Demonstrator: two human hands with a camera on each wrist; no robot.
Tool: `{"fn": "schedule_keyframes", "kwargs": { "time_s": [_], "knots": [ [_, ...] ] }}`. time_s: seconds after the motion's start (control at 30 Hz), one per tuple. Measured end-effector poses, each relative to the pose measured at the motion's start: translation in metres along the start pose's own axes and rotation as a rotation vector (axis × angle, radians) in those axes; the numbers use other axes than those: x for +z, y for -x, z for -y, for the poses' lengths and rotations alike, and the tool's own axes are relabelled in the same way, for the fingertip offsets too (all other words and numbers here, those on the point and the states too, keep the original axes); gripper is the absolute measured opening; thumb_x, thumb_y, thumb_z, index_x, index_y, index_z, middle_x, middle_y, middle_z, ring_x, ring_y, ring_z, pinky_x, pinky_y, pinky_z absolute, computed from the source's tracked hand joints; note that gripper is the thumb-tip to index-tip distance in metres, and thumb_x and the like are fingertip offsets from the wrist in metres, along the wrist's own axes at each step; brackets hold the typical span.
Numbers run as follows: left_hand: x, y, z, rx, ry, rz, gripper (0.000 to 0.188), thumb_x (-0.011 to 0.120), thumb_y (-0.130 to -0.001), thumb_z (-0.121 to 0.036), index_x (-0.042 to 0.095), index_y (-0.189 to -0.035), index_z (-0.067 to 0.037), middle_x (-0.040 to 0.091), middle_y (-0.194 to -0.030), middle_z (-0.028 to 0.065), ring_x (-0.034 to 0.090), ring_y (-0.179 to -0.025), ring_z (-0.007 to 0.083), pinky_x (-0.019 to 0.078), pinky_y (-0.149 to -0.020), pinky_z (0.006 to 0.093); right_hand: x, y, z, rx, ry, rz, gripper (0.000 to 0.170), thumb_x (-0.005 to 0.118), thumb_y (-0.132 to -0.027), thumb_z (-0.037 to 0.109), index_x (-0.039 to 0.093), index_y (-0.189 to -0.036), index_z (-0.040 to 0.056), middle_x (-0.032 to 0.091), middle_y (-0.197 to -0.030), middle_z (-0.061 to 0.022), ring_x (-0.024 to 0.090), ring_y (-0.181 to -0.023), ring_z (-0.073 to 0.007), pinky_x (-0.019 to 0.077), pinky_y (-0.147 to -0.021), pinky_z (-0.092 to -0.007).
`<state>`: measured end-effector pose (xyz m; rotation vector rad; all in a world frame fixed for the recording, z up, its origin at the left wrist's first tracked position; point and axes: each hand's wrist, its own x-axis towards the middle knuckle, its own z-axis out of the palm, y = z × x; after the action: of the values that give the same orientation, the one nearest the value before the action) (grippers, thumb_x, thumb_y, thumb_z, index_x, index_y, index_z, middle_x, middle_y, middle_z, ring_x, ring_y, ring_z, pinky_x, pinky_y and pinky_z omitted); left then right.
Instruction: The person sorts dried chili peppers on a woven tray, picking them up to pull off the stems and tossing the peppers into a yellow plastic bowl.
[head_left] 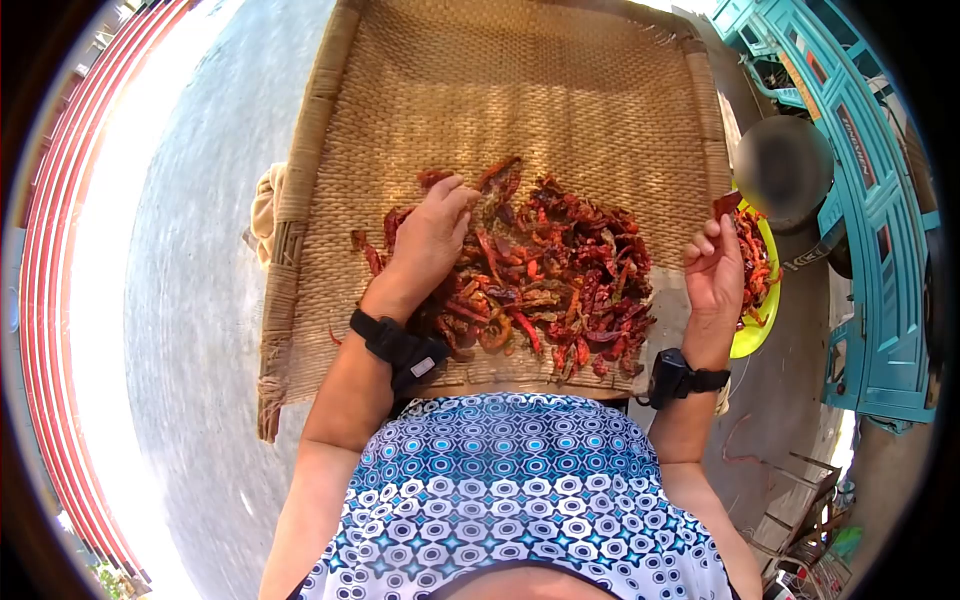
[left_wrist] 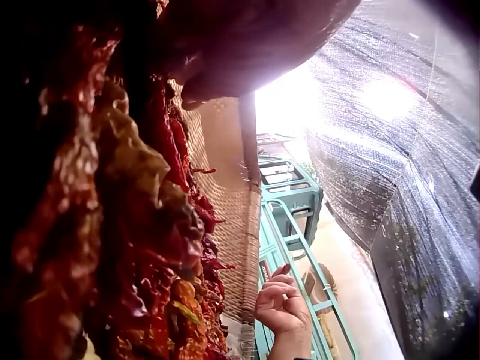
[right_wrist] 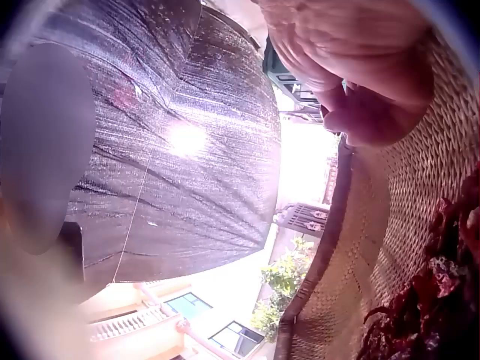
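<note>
Dried red chili peppers (head_left: 560,280) lie in a loose heap on the near half of a woven bamboo tray (head_left: 480,110). My left hand (head_left: 428,235) is over the left side of the heap, fingers bent and fingertips right at the peppers; I cannot tell whether they pinch one. In the left wrist view, wrinkled chili peppers (left_wrist: 142,195) fill the near left, below the dark hand. Raised at the tray's right edge, my right hand (head_left: 716,270) pinches a dark red dried chili pepper (head_left: 727,205) between thumb and fingers. In the right wrist view that hand (right_wrist: 360,67) mostly hides the pepper.
Beyond the tray's right edge, a yellow-green basin (head_left: 768,310) holds more red chilies. Turquoise metal frames (head_left: 870,200) stand farther right. A beige cloth (head_left: 268,212) hangs by the tray's left rim, with grey floor (head_left: 200,260) beyond. A dark canopy (right_wrist: 202,82) stretches overhead.
</note>
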<state>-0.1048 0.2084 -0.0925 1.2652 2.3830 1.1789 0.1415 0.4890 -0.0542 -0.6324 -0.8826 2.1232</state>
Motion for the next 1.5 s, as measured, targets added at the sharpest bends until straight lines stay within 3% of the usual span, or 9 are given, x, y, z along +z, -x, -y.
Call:
{"fn": "schedule_keyframes", "kwargs": {
  "time_s": [0.1, 0.23, 0.57, 0.77, 0.9, 0.93, 1.23, 1.37, 1.5],
  "knots": [
    [0.003, -0.002, -0.01, -0.071, -0.223, 0.099, 0.032, 0.056, -0.096, -0.015, 0.058, -0.128, -0.014, 0.047, -0.146, 0.0103, 0.061, -0.113, 0.0344, 0.0513, -0.091, 0.0415, -0.02, -0.011, 0.019, -0.015, -0.317, -0.032, 0.022, 0.057, -0.1, 0.028, 0.061, -0.111, 0.0087, 0.065, -0.085, 0.0003, 0.054, -0.064, -0.0093, 0.0489, -0.059, -0.0261],
    [0.007, -0.004, -0.012, -0.042, -0.432, 0.162, 0.033, 0.057, -0.094, -0.017, 0.058, -0.127, -0.013, 0.049, -0.143, 0.0083, 0.066, -0.1, 0.0333, 0.0549, -0.081, 0.0429, -0.004, -0.007, 0.004, 0.072, -0.275, -0.128, 0.022, 0.056, -0.1, 0.026, 0.062, -0.113, 0.0085, 0.065, -0.085, 0.0003, 0.054, -0.065, -0.0095, 0.0495, -0.059, -0.0269],
    [-0.004, 0.0, -0.019, 0.11, 0.048, -0.052, 0.021, 0.057, -0.095, -0.008, 0.067, -0.112, -0.002, 0.065, -0.12, 0.0111, 0.063, -0.11, 0.0298, 0.0504, -0.092, 0.0362, 0.072, 0.025, -0.052, 0.15, 0.598, 0.266, 0.023, 0.056, -0.099, 0.018, 0.057, -0.116, 0.003, 0.063, -0.085, -0.0018, 0.058, -0.065, -0.0074, 0.0485, -0.058, -0.0221],
    [-0.011, 0.002, -0.036, 0.136, 0.177, 0.152, 0.024, 0.055, -0.095, 0.0, 0.064, -0.117, 0.002, 0.062, -0.126, 0.0115, 0.059, -0.117, 0.027, 0.0462, -0.097, 0.0328, 0.093, 0.036, -0.068, 0.069, 0.981, 0.386, 0.031, 0.059, -0.099, 0.022, 0.054, -0.121, 0.0012, 0.063, -0.086, -0.0013, 0.057, -0.067, -0.0052, 0.0473, -0.056, -0.0195],
    [-0.012, 0.004, -0.036, 0.141, 0.226, 0.231, 0.026, 0.054, -0.094, 0.002, 0.064, -0.119, 0.002, 0.06, -0.128, 0.0118, 0.059, -0.118, 0.0272, 0.0464, -0.097, 0.0334, 0.098, 0.04, -0.068, 0.131, 1.025, 0.36, 0.024, 0.054, -0.101, 0.025, 0.059, -0.104, 0.002, 0.062, -0.072, -0.0019, 0.056, -0.052, -0.0059, 0.0452, -0.048, -0.0201],
    [-0.01, 0.005, -0.034, 0.135, 0.231, 0.234, 0.026, 0.054, -0.094, 0.001, 0.063, -0.119, 0.002, 0.06, -0.128, 0.0118, 0.059, -0.117, 0.0271, 0.0465, -0.097, 0.0335, 0.099, 0.041, -0.068, 0.119, 1.014, 0.355, 0.029, 0.053, -0.101, 0.03, 0.059, -0.098, 0.0018, 0.061, -0.066, -0.0051, 0.059, -0.049, -0.0112, 0.0458, -0.046, -0.0248],
    [-0.012, 0.005, -0.033, 0.179, 0.257, 0.194, 0.026, 0.054, -0.094, 0.0, 0.063, -0.118, 0.0, 0.061, -0.125, 0.0116, 0.06, -0.115, 0.0288, 0.0472, -0.095, 0.035, 0.088, 0.038, -0.067, 0.157, 0.612, 0.255, 0.033, 0.045, -0.104, 0.032, 0.058, -0.099, 0.0011, 0.061, -0.069, -0.0049, 0.057, -0.047, -0.0124, 0.0461, -0.044, -0.0238],
    [-0.008, 0.004, -0.029, 0.184, 0.235, 0.173, 0.026, 0.055, -0.093, 0.002, 0.063, -0.117, -0.001, 0.061, -0.124, 0.0128, 0.059, -0.115, 0.0306, 0.0471, -0.096, 0.0363, 0.074, 0.024, -0.052, -0.042, 0.307, 0.071, 0.034, 0.042, -0.106, 0.032, 0.058, -0.105, 0.0024, 0.06, -0.071, -0.0046, 0.055, -0.051, -0.0119, 0.0468, -0.046, -0.0253],
    [-0.003, 0.004, -0.022, 0.14, 0.219, 0.094, 0.026, 0.055, -0.094, 0.002, 0.063, -0.118, -0.002, 0.066, -0.111, 0.0098, 0.064, -0.1, 0.0227, 0.0505, -0.084, 0.0316, 0.029, -0.003, -0.019, -0.154, -0.081, -0.029, 0.038, 0.039, -0.106, 0.038, 0.059, -0.111, 0.0058, 0.06, -0.082, -0.002, 0.051, -0.06, -0.0126, 0.0481, -0.058, -0.0309]
  ]
}}
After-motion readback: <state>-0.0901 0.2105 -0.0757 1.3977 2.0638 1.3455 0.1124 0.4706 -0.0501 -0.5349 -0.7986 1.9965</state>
